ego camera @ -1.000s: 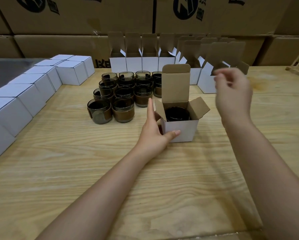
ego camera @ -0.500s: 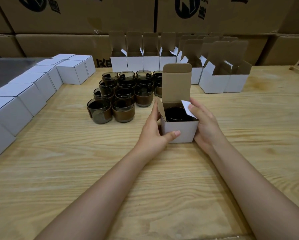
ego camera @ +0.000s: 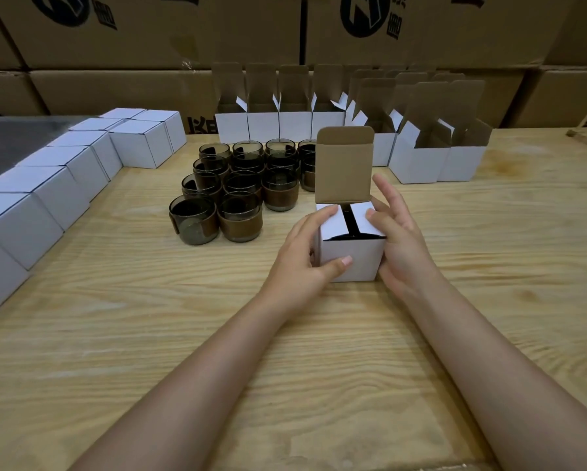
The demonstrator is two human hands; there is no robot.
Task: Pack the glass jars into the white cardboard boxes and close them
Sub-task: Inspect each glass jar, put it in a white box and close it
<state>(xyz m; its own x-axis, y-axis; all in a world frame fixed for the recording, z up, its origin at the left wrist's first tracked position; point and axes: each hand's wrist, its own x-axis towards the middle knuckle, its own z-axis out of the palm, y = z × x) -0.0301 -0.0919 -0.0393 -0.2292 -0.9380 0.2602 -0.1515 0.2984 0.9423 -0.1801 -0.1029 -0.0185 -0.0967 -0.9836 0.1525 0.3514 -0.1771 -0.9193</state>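
Folded flat now, both side flaps (ego camera: 332, 220) of the white box (ego camera: 351, 258), splayed open a moment ago; right hand (ego camera: 399, 243) brought in against the right wall. Placed mid-table on bare wood (ego camera: 149, 300), just right of the cluster of glass jars (ego camera: 237, 192). Dark jar inside (ego camera: 349, 231) glimpsed only through the slit between flaps. Brown lid (ego camera: 344, 168) upright at the back. Left hand (ego camera: 300, 254) gripping the left front corner, thumb on the front face, fingers curled onto the left flap. Right fingers spread, fairly straight, thumb pressing the right flap. Behind, open boxes (ego camera: 278, 125) in a row; along the left edge, closed boxes (ego camera: 47, 185).
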